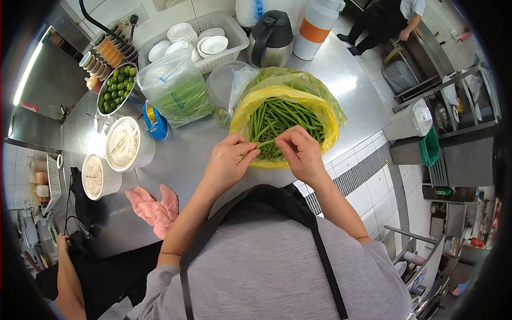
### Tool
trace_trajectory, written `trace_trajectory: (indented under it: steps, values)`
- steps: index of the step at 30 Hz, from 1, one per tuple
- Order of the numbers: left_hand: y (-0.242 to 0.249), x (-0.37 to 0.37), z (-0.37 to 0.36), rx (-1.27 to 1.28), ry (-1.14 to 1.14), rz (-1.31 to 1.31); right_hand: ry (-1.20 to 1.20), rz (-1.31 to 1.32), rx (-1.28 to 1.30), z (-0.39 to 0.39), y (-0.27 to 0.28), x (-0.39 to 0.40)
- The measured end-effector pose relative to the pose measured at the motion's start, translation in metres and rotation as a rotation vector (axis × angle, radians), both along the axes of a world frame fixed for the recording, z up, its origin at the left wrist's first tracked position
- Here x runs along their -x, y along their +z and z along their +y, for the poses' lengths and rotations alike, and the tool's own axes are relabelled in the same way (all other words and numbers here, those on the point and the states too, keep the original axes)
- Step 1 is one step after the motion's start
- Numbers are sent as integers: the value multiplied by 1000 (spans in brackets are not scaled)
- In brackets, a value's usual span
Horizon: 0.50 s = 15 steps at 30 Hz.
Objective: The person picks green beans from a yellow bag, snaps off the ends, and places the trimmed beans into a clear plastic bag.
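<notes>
A yellow plastic bag point(332, 140) stands open on the steel table, full of long green beans point(285, 114). Over its near side, my left hand point(230, 160) and my right hand point(301, 154) pinch a short green bean point(265, 143) between them, one at each end. Left of the yellow bag, a clear bag of cut green beans point(184, 101) stands upright. A blue tape dispenser point(156, 124) is beside that clear bag.
Two lidded white tubs point(124, 144), a bowl of limes point(117, 89) and a pink cloth point(154, 209) lie left. Behind are a basket of white dishes point(234, 33) and a steel jug point(273, 40). Two other people show, at lower left and upper right.
</notes>
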<state>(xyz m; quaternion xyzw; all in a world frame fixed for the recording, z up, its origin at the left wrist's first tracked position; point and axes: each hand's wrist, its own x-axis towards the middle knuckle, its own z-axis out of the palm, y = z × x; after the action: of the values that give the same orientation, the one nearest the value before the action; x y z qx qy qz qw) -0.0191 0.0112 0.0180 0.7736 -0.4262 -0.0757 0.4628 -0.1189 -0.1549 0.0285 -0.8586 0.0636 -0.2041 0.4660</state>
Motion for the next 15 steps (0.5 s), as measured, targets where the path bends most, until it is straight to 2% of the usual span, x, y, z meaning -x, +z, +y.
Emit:
trace_trajectory:
  steps: [1, 3, 4, 6, 10, 12, 13, 15]
  values:
    - [2, 1, 0, -1, -1, 0, -1, 0, -1, 2, 0, -2]
    - [7, 2, 0, -21, -14, 154, -24, -53, -212, 5, -1, -6]
    - [6, 3, -1, -22, -13, 153, -23, -54, -213, 8, -1, -8]
    - [4, 6, -3, 20, -53, 295, -4, 23, -617, 12, -2, -11]
    - [3, 10, -7, 82, -29, 370, -1, -74, -669, 16, 1, -19]
    - [0, 2, -3, 394, 98, 797, -17, -42, -160, 11, 3, -19]
    - [-1, -5, 0, 393, 98, 799, -18, -40, -160, 8, -2, -19]
    - [-2, -20, 6, 556, 276, 768, 12, 14, 46, 3, -13, -19]
